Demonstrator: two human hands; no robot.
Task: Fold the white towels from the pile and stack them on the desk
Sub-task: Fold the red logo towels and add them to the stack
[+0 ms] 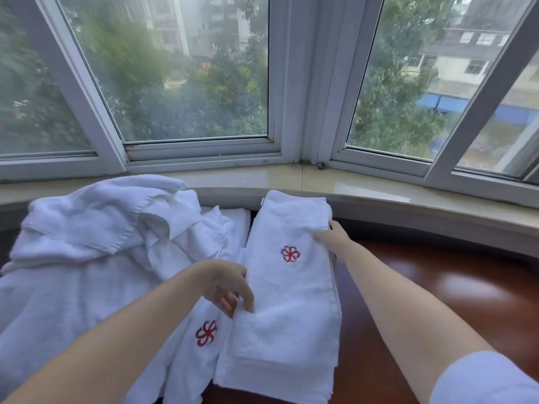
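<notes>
Squaring folded towel [285,301] on desk [437,287] beside pile [87,243]: left hand [230,287] pinching near edge w/ curled fingers, right hand [332,236] gripping far corner, keeping edges aligned.

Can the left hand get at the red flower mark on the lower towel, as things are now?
Probably yes: the left hand is just above that red flower mark, and nothing covers it.

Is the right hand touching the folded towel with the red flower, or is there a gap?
Touching. The head view shows the right hand pinching the far right edge of the folded towel, with the cloth bunched at its fingertips.
</notes>
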